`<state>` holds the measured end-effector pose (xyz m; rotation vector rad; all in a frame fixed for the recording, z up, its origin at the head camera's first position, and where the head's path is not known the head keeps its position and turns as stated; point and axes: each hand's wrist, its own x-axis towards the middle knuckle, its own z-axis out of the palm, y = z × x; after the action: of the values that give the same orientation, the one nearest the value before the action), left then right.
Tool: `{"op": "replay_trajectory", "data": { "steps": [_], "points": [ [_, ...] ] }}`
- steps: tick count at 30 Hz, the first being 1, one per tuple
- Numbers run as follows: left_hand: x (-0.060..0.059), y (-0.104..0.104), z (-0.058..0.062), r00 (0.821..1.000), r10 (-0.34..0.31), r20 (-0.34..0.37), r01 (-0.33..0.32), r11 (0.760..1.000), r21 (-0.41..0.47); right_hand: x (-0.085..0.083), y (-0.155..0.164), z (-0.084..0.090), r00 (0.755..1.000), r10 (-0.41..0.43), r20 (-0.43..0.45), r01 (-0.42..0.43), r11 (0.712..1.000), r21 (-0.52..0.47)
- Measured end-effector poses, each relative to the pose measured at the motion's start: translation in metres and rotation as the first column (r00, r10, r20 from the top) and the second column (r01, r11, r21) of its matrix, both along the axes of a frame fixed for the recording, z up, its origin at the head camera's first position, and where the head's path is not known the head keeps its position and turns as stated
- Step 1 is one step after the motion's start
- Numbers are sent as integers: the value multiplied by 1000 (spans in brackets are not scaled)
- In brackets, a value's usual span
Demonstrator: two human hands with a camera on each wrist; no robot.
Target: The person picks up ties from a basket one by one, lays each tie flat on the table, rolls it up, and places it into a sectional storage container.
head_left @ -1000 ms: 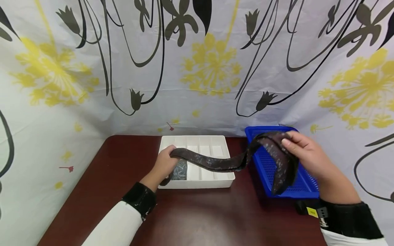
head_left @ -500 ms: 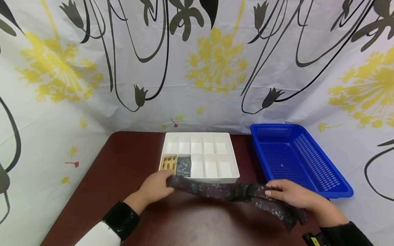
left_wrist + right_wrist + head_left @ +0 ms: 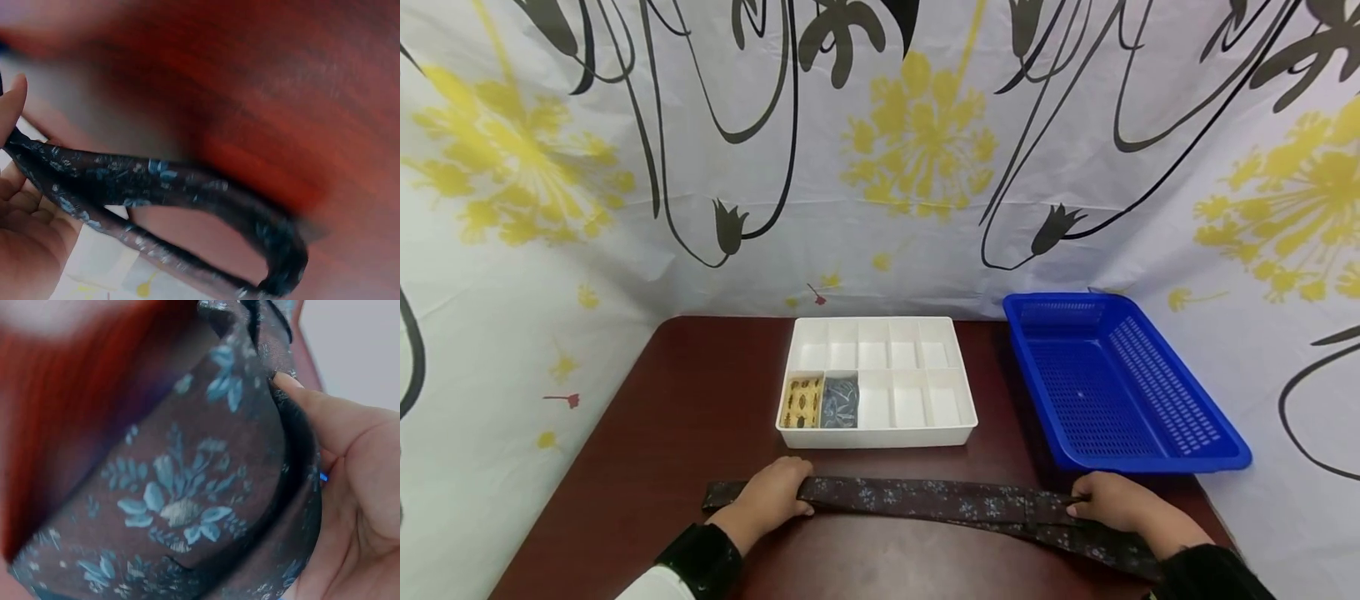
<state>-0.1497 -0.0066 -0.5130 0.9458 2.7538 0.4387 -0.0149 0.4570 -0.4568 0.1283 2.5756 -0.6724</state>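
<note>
Necktie (image 3: pixel 925 500) now lies stretched flat on the counter (image 3: pixel 647 433), lowered since before; dark fabric, tiny blue flowers, left hand (image 3: pixel 771 496) and right hand (image 3: pixel 1112 504) each gripping an end.

head: bright, even, sharp — edges bowed | table (image 3: pixel 880 550): soft glare | both wrist views: motion-blurred, close-up

Showing: one dark flowered necktie (image 3: pixel 925 500); one white divided tray (image 3: pixel 876 432), ten compartments, two holding one rolled tie each, yellow (image 3: pixel 802 402) and grey (image 3: pixel 841 402); one blue basket (image 3: pixel 1150 454); two hands, left (image 3: pixel 771 500), right (image 3: pixel 1116 504).
</note>
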Motion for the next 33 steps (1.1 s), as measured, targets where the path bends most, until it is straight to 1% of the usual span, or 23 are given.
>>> {"op": "replay_trajectory", "data": {
  "steps": [1,4,8,12,16,19,22,25,28,31,33],
  "points": [
    [0,1,-2,1000,5,5,-5,1000,-6,1,1,-3,1000,-21,-6,21,999,25],
    [-1,0,-6,999,28,38,-27,999,-24,2,4,-17,996,-50,-67,57,992,116],
    [-3,-5,-9,996,60,73,-56,997,-52,6,9,-37,984,-75,-161,104,979,176],
    [-2,-10,-8,991,93,101,-88,995,-55,12,10,-49,969,-87,-233,131,975,178],
    [0,-24,-3,986,107,130,-105,994,-20,27,9,-52,952,-84,-295,137,977,165],
    [0,-40,0,983,114,144,-114,993,-11,40,10,-51,940,-48,-336,120,973,197],
    [-1,-56,1,981,113,157,-110,994,-26,53,11,-54,921,-2,-389,111,960,258],
    [-2,-64,-1,980,114,163,-109,993,-39,64,12,-60,901,51,-431,98,944,316],
    [-2,-66,-4,981,112,161,-106,993,-50,71,12,-68,877,84,-472,101,930,353],
    [-2,-63,-6,983,106,151,-100,994,-49,73,15,-74,848,104,-519,124,914,386],
    [-2,-60,-9,983,107,150,-101,994,-45,72,17,-76,837,106,-537,145,903,405]
  ]
}}
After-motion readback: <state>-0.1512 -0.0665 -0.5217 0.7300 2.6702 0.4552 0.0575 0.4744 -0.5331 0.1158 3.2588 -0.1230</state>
